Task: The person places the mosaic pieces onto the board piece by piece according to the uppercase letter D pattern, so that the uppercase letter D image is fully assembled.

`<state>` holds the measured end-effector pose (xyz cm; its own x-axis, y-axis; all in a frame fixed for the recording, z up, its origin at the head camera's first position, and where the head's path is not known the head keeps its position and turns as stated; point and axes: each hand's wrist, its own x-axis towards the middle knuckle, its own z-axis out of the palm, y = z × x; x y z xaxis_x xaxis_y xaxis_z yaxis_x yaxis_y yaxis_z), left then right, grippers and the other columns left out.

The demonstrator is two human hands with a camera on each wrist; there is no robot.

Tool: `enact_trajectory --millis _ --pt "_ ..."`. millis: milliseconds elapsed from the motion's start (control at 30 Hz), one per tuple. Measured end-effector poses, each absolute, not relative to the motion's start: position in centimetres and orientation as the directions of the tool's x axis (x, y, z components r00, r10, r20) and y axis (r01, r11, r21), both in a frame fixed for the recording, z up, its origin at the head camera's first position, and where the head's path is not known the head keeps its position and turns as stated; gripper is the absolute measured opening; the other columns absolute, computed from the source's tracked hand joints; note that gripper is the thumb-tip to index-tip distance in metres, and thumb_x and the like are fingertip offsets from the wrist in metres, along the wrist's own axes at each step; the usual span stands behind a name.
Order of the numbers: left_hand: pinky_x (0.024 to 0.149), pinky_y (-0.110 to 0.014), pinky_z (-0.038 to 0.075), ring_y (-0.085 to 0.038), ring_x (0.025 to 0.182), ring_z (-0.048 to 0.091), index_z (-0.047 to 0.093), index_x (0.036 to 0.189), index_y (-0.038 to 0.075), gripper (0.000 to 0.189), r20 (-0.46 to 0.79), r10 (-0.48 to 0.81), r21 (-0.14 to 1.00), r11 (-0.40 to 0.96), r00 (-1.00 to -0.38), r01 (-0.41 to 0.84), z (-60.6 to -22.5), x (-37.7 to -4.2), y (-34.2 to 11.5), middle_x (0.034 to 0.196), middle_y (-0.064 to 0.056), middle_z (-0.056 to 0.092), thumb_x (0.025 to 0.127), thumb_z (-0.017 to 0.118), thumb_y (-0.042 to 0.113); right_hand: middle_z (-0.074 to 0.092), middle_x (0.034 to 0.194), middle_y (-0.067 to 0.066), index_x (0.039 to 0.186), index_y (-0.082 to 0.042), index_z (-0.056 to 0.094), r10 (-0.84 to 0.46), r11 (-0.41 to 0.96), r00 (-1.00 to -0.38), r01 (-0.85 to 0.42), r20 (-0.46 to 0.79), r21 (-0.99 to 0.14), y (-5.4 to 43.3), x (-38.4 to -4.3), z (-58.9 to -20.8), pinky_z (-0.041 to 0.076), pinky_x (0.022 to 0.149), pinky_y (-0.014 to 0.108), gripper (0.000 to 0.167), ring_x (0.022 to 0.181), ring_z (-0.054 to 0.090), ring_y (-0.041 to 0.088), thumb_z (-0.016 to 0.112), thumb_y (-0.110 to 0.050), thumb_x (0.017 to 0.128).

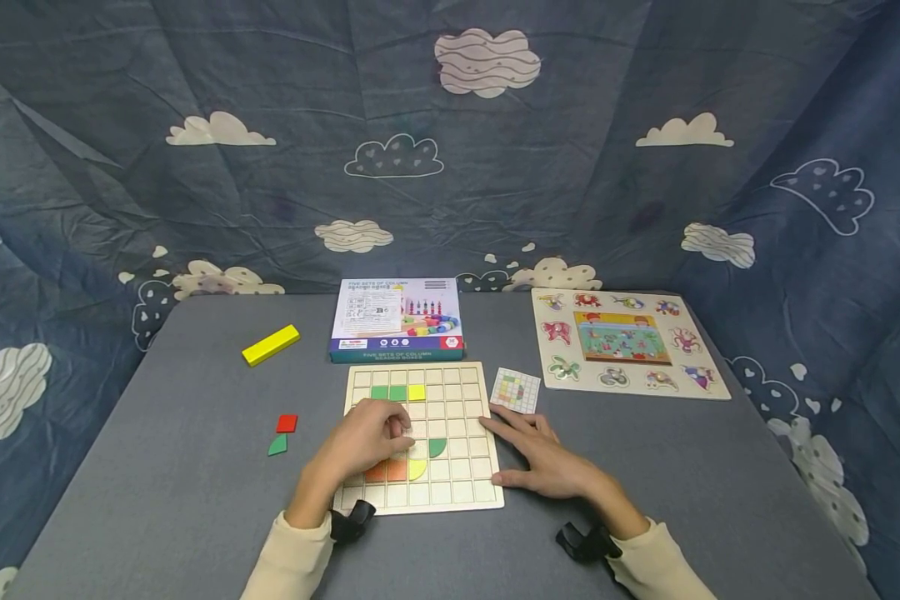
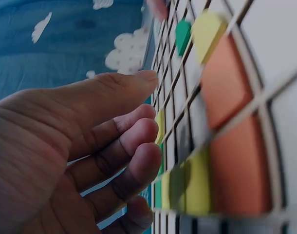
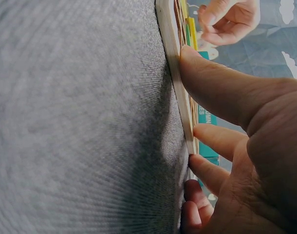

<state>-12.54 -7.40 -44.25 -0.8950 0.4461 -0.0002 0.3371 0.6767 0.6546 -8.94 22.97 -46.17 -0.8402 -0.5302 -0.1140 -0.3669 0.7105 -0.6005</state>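
Observation:
A wooden grid board [image 1: 461,493] lies on the grey table with flat coloured tiles in some cells. Over its left half hovers my left hand [image 1: 363,437], fingers loosely bent, nothing between thumb and fingers in the left wrist view. Near it are orange tiles [image 2: 238,170], a yellow tile [image 2: 197,180], a rounded yellow piece [image 1: 417,469] and a rounded green piece [image 1: 437,447]. Green tiles [image 1: 388,392] and a yellow square [image 1: 417,392] sit in an upper row. My right hand [image 1: 543,458] rests its thumb and fingers, fairly straight, against the board's right edge.
Left of the board lie a red tile [image 1: 287,423], a green tile [image 1: 278,445] and a yellow bar [image 1: 271,345]. A boxed set [image 1: 397,321] stands behind it. A small pattern card [image 1: 515,390] and an animal puzzle board [image 1: 562,302] are at the right.

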Motion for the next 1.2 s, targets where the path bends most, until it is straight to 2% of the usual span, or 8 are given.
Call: enact_trajectory --millis 233,400,600,733,867,1067,1200 --pt "0.063 -0.025 0.043 -0.011 0.067 0.051 0.070 0.090 0.007 0.009 -0.017 0.382 0.685 0.678 -0.924 0.267 -43.8 -13.2 -10.0 0.073 0.003 0.057 0.087 0.076 0.012 0.021 0.166 0.012 0.155 -0.018 0.037 -0.532 0.712 -0.840 -0.373 -0.109 -0.595 23.0 -9.0 -46.2 0.031 0.099 0.057 0.078 0.130 0.030 0.035 0.072 -0.042 0.090" --pt "0.067 -0.027 0.045 -0.013 0.073 0.055 0.070 0.096 0.006 0.010 -0.013 0.306 0.701 0.681 -0.952 0.210 -43.8 -13.7 -12.9 0.079 0.000 0.062 0.089 0.074 0.013 0.020 0.166 0.012 0.156 -0.018 0.037 -0.530 0.714 -0.840 -0.366 -0.119 -0.597 22.9 -9.0 -46.2 0.031 0.100 0.060 0.078 0.132 0.029 0.037 0.072 -0.043 0.090" --pt "0.085 -0.045 0.051 -0.026 0.095 0.063 0.069 0.110 0.003 0.023 0.035 0.174 0.734 0.663 -0.984 0.144 -44.4 -13.9 -16.5 0.104 -0.012 0.068 0.091 0.073 0.016 0.020 0.166 0.011 0.156 -0.019 0.037 -0.528 0.719 -0.840 -0.365 -0.124 -0.591 22.9 -9.0 -46.3 0.031 0.100 0.060 0.078 0.132 0.029 0.037 0.071 -0.043 0.090" --pt "0.096 -0.054 0.046 -0.035 0.110 0.061 0.068 0.118 0.002 0.029 0.054 0.098 0.766 0.634 -0.994 0.104 -45.3 -14.2 -18.4 0.120 -0.020 0.062 0.092 0.072 0.015 0.020 0.166 0.012 0.156 -0.019 0.037 -0.529 0.717 -0.841 -0.369 -0.117 -0.591 22.9 -9.0 -46.3 0.032 0.099 0.060 0.078 0.131 0.029 0.037 0.072 -0.043 0.090" --pt "0.103 -0.057 0.040 -0.039 0.117 0.056 0.066 0.122 0.001 0.031 0.051 0.087 0.807 0.583 -0.995 0.092 -46.0 -14.4 -20.0 0.126 -0.023 0.059 0.092 0.071 0.011 0.021 0.166 0.012 0.156 -0.018 0.037 -0.529 0.717 -0.842 -0.375 -0.108 -0.588 23.0 -9.0 -46.3 0.032 0.099 0.060 0.078 0.131 0.029 0.037 0.072 -0.043 0.090" --pt "0.112 -0.060 0.027 -0.040 0.130 0.046 0.066 0.124 0.002 0.033 0.011 0.084 0.832 0.552 -0.996 0.056 -46.4 -14.2 -21.7 0.134 -0.022 0.056 0.092 0.071 0.010 0.021 0.166 0.013 0.155 -0.018 0.037 -0.530 0.716 -0.841 -0.377 -0.106 -0.587 22.9 -9.0 -46.2 0.031 0.100 0.061 0.078 0.132 0.029 0.037 0.072 -0.042 0.090" --pt "0.114 -0.065 0.022 -0.042 0.137 0.039 0.068 0.123 0.003 0.035 -0.007 0.095 0.828 0.558 -0.995 0.048 -46.5 -14.0 -22.6 0.141 -0.022 0.051 0.090 0.074 0.012 0.021 0.166 0.012 0.155 -0.018 0.037 -0.530 0.715 -0.840 -0.373 -0.112 -0.591 22.9 -9.0 -46.2 0.031 0.100 0.061 0.078 0.133 0.028 0.037 0.072 -0.042 0.090"
